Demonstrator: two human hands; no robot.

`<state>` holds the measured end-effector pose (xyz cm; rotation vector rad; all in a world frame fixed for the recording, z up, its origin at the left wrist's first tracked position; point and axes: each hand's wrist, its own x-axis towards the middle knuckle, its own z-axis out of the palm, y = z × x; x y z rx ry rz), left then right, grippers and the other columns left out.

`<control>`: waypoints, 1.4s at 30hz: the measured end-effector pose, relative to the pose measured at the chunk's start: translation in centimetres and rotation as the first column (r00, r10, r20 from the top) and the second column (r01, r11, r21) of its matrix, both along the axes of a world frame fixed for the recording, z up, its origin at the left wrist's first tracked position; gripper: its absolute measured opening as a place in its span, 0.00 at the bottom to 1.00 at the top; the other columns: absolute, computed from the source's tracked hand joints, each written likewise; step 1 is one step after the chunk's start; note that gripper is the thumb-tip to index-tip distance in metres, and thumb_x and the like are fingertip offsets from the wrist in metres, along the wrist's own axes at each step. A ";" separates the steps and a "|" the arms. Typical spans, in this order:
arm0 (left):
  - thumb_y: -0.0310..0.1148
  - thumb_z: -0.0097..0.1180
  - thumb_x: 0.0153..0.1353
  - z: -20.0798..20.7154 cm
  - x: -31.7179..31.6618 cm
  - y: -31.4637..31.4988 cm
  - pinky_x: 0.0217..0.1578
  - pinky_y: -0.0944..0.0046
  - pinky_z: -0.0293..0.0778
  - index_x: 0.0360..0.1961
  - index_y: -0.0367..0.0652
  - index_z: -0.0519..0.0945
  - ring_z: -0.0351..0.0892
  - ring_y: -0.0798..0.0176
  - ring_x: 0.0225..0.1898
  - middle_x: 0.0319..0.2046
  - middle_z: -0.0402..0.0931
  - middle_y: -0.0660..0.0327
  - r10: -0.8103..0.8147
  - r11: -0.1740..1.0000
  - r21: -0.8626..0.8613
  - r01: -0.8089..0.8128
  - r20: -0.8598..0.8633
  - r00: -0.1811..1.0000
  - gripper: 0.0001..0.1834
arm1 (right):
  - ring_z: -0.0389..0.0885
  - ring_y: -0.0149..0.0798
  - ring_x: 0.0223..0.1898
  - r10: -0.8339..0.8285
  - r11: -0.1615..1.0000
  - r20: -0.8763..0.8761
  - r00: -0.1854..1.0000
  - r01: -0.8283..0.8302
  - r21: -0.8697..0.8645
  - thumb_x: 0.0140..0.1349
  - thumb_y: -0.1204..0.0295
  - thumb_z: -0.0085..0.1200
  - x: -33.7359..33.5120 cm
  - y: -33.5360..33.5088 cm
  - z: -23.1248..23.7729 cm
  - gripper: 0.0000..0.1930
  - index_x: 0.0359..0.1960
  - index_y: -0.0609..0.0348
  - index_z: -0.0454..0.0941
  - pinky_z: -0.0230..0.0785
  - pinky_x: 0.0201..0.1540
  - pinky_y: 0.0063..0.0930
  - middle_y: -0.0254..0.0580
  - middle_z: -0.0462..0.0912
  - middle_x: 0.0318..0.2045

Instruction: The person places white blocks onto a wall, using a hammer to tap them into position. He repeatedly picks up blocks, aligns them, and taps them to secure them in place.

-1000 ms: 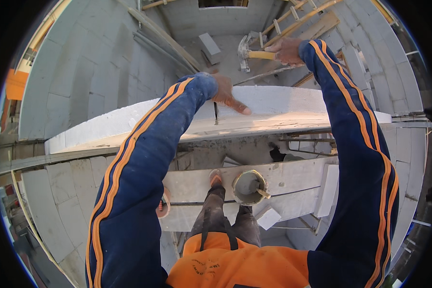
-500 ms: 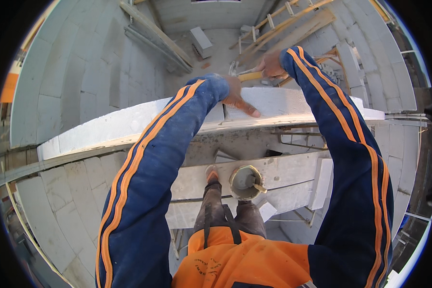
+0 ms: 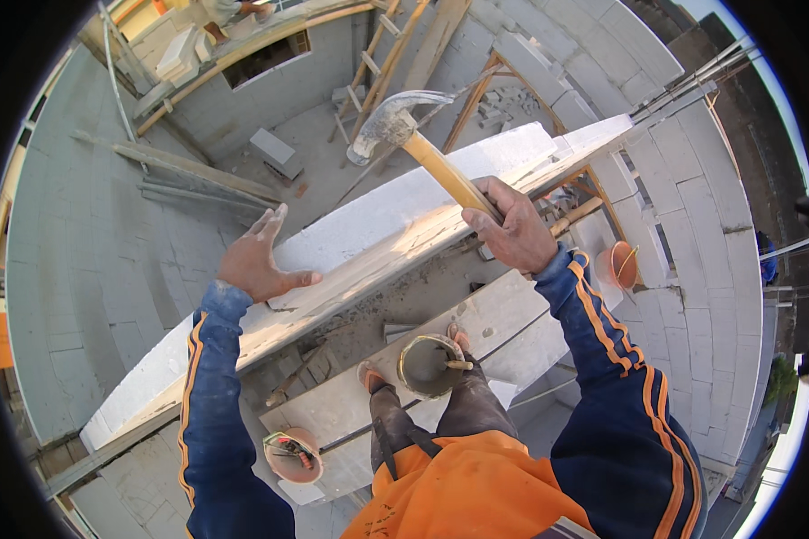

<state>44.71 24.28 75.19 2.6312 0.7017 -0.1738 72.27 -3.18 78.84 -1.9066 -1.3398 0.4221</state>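
Observation:
In my right hand (image 3: 517, 232) is a claw hammer (image 3: 442, 171), gripped by its yellow handle. Its dusty metal head points up and away, above the row of white blocks (image 3: 368, 235) topping the wall before me. My left hand (image 3: 262, 260) is spread over that row farther left, thumb stretched to the right across the block; whether its palm presses on the surface is hard to tell. Between my feet, on the planks, stands a bucket (image 3: 427, 366) of grey mortar with a tool handle sticking out.
I stand on a plank platform (image 3: 512, 310). An orange bucket with tools (image 3: 294, 455) is at its left, another orange bucket (image 3: 622, 264) at the right. Beyond the wall lie a loose block (image 3: 276, 154) and a wooden ladder (image 3: 382, 63). Another person (image 3: 234, 11) is at the far top.
The view has turned, so the wall now runs diagonally. My right hand has brought the hammer up and closer, over the wall. My left hand's fingers are now spread.

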 end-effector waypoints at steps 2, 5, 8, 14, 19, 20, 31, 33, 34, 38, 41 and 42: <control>0.71 0.70 0.39 0.0 3.8 -4.1 0.69 0.45 0.60 0.75 0.45 0.58 0.63 0.40 0.70 0.70 0.60 0.40 -0.034 0.990 0.142 0.013 0.149 0.988 0.66 | 0.75 0.23 0.26 -0.077 0.996 -0.645 0.760 0.083 -0.021 0.70 0.57 0.58 0.0 -6.5 -0.4 0.20 0.50 0.61 0.73 0.69 0.28 0.19 0.30 0.77 0.30; 0.66 0.70 0.43 -0.8 11.5 -11.4 0.71 0.40 0.55 0.76 0.58 0.57 0.57 0.42 0.73 0.74 0.54 0.49 -0.057 0.947 0.321 0.006 0.148 0.987 0.60 | 0.70 0.22 0.21 -0.243 0.959 -0.685 0.687 0.277 -0.062 0.71 0.57 0.56 1.1 -13.9 -2.8 0.24 0.59 0.62 0.73 0.66 0.22 0.16 0.31 0.75 0.29; 0.58 0.72 0.47 -2.2 17.9 -16.1 0.72 0.43 0.53 0.76 0.64 0.56 0.53 0.46 0.75 0.76 0.49 0.54 -0.010 0.931 0.363 -0.042 0.139 0.990 0.57 | 0.69 0.21 0.19 -0.390 0.912 -0.689 0.611 0.358 -0.199 0.72 0.57 0.53 5.0 -20.0 -6.0 0.28 0.68 0.59 0.67 0.64 0.19 0.15 0.30 0.73 0.27; 0.29 0.59 0.60 -5.4 19.2 -17.2 0.72 0.37 0.50 0.76 0.60 0.56 0.52 0.44 0.75 0.76 0.52 0.54 0.092 0.846 0.528 -0.074 -0.008 0.996 0.44 | 0.67 0.21 0.16 -0.532 0.847 -0.642 0.552 0.346 -0.404 0.74 0.59 0.48 19.2 -23.6 -12.9 0.28 0.72 0.52 0.63 0.63 0.15 0.17 0.29 0.71 0.26; 0.20 0.54 0.56 -6.8 18.4 -17.1 0.72 0.35 0.49 0.76 0.56 0.57 0.51 0.43 0.76 0.76 0.52 0.56 0.045 0.838 0.538 -0.089 0.093 0.995 0.46 | 0.68 0.24 0.16 -0.490 0.867 -0.687 0.536 0.385 -0.318 0.74 0.64 0.48 25.9 -18.4 -15.9 0.28 0.74 0.45 0.61 0.64 0.15 0.19 0.30 0.71 0.25; 0.19 0.54 0.55 -6.9 18.5 -17.2 0.72 0.35 0.49 0.76 0.56 0.57 0.50 0.43 0.76 0.76 0.51 0.56 0.030 0.823 0.560 -0.090 0.117 0.993 0.46 | 0.68 0.24 0.16 -0.484 0.868 -0.696 0.531 0.394 -0.304 0.74 0.64 0.48 26.3 -17.6 -16.0 0.28 0.74 0.44 0.61 0.65 0.15 0.19 0.30 0.71 0.25; 0.19 0.52 0.56 -7.4 18.2 -17.1 0.72 0.37 0.49 0.76 0.57 0.59 0.50 0.43 0.76 0.77 0.50 0.59 0.022 0.822 0.564 -0.083 0.114 0.993 0.44 | 0.67 0.23 0.19 -0.457 0.884 -0.730 0.509 0.349 -0.310 0.73 0.68 0.47 25.8 -16.5 -13.2 0.27 0.73 0.48 0.63 0.66 0.19 0.19 0.30 0.72 0.27; 0.20 0.51 0.57 -7.3 18.2 -17.2 0.72 0.38 0.50 0.75 0.58 0.60 0.51 0.43 0.76 0.77 0.50 0.59 0.018 0.823 0.563 -0.083 0.121 0.993 0.43 | 0.68 0.22 0.20 -0.483 0.875 -0.644 0.593 0.339 -0.345 0.72 0.69 0.48 25.2 -17.3 -13.1 0.28 0.73 0.49 0.63 0.66 0.19 0.18 0.30 0.72 0.26; 0.20 0.51 0.58 -7.1 18.2 -17.1 0.72 0.38 0.51 0.75 0.58 0.60 0.51 0.43 0.75 0.77 0.51 0.59 0.017 0.823 0.562 -0.084 0.123 0.992 0.43 | 0.68 0.22 0.20 -0.509 0.860 -0.552 0.661 0.367 -0.354 0.71 0.69 0.49 24.7 -17.9 -12.9 0.28 0.73 0.50 0.63 0.66 0.19 0.18 0.30 0.72 0.26; 0.33 0.55 0.65 -6.7 18.2 -17.1 0.71 0.42 0.54 0.76 0.62 0.59 0.54 0.45 0.75 0.77 0.52 0.60 0.058 0.769 0.638 -0.040 -0.006 0.998 0.38 | 0.75 0.27 0.24 -0.482 0.842 -0.396 0.782 0.289 -0.455 0.68 0.72 0.51 21.9 -21.4 -10.1 0.29 0.72 0.55 0.65 0.72 0.25 0.21 0.37 0.79 0.30; 0.33 0.55 0.65 -6.7 18.2 -17.2 0.71 0.43 0.55 0.75 0.61 0.60 0.56 0.45 0.74 0.76 0.53 0.60 0.059 0.755 0.654 -0.051 0.009 0.998 0.37 | 0.80 0.37 0.29 -0.256 0.958 0.075 0.964 0.264 -0.115 0.67 0.73 0.52 19.4 -21.5 -6.6 0.28 0.70 0.58 0.67 0.76 0.34 0.29 0.50 0.84 0.38; 0.32 0.55 0.65 -6.8 18.3 -17.2 0.71 0.43 0.55 0.75 0.61 0.60 0.56 0.45 0.74 0.76 0.53 0.59 0.054 0.765 0.640 -0.073 0.049 0.997 0.37 | 0.81 0.41 0.31 -0.229 0.971 0.193 0.954 0.239 -0.027 0.67 0.74 0.53 18.8 -21.0 -5.1 0.28 0.69 0.59 0.67 0.77 0.37 0.31 0.53 0.85 0.40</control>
